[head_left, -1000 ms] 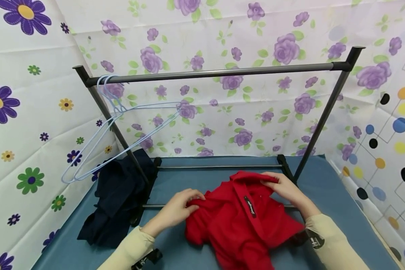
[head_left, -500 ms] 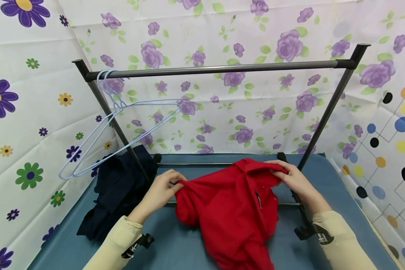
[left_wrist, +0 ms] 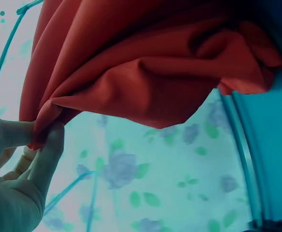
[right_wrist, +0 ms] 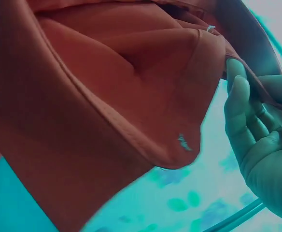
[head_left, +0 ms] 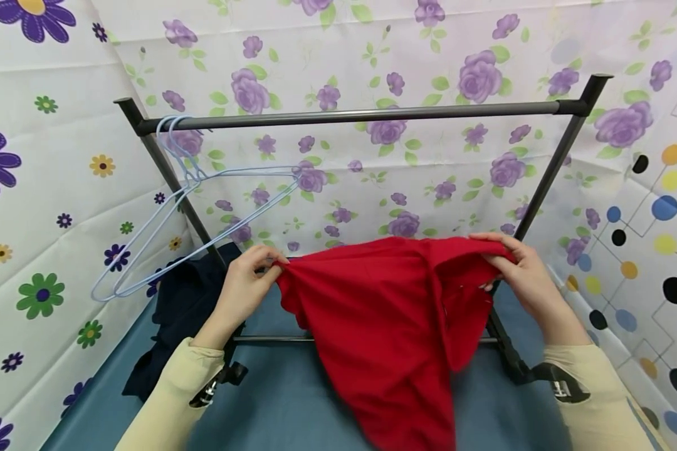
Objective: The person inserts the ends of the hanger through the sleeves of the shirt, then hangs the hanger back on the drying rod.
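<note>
A red garment point(head_left: 372, 313) hangs stretched between my two hands over the blue surface. It has a folded band at its right part, and its lower part runs out of the head view. My left hand point(head_left: 241, 291) pinches its upper left corner between thumb and fingers; in the left wrist view the cloth point(left_wrist: 126, 82) gathers into folds from that pinch. My right hand point(head_left: 530, 288) grips its upper right edge. The right wrist view shows a rounded flap point(right_wrist: 179, 130) with a small pale stitch mark, beside my fingers point(right_wrist: 237, 92).
A dark metal clothes rack point(head_left: 350, 116) stands behind the garment. Pale blue wire hangers point(head_left: 186, 181) hang at its left end. A dark navy garment point(head_left: 186, 300) lies on the blue surface point(head_left: 271, 401) at the left. Patterned sheets point(head_left: 338, 56) enclose the place.
Both hands have risen and moved apart, lifting the red garment and pulling its upper edge taut. The black label visible earlier is now hidden. The hangers and navy garment stay in place.
</note>
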Demonstrator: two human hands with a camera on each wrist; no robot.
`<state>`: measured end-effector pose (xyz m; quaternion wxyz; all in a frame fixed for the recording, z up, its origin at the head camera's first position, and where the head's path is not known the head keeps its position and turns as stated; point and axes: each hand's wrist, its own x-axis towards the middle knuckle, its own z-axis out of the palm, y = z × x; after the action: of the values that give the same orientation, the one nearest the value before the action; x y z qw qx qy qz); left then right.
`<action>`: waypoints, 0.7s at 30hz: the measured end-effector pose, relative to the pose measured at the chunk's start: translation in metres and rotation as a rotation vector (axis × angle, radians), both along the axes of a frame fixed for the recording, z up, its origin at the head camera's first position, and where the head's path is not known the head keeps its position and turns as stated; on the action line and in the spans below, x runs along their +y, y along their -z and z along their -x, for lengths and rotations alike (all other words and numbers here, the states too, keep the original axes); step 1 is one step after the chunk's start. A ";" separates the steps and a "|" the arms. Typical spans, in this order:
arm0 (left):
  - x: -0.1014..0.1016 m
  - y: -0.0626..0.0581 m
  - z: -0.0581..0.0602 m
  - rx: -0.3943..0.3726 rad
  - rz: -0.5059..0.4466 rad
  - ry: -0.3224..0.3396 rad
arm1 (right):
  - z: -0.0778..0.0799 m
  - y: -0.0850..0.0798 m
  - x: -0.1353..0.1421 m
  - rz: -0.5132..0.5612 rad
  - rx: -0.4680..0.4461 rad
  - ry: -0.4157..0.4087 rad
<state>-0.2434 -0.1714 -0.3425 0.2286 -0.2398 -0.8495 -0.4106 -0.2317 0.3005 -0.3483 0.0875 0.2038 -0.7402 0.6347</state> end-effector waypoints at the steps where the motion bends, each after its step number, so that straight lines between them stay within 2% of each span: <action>1: 0.000 -0.004 0.000 0.018 -0.011 0.005 | -0.002 -0.006 0.000 0.045 0.024 -0.009; 3: 0.000 -0.013 0.001 0.055 -0.034 0.015 | -0.006 -0.017 0.000 0.124 0.076 -0.025; 9: -0.001 -0.039 0.004 0.160 -0.087 0.037 | -0.019 -0.045 -0.007 0.289 0.218 -0.008; 14: -0.002 -0.059 0.003 0.197 -0.165 0.062 | -0.028 -0.061 -0.017 0.449 0.312 -0.013; 17: -0.002 -0.061 0.004 0.177 -0.199 0.063 | -0.032 -0.062 -0.024 0.486 0.332 0.002; 19: -0.002 -0.057 0.006 0.140 -0.206 0.061 | -0.033 -0.059 -0.027 0.484 0.328 0.016; 21: -0.002 -0.048 0.011 0.093 -0.205 0.057 | -0.033 -0.054 -0.029 0.483 0.318 -0.007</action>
<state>-0.2543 -0.1730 -0.2946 0.2794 -0.2580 -0.7845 -0.4898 -0.1989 0.2718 -0.2942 0.2462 0.2766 -0.5438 0.7531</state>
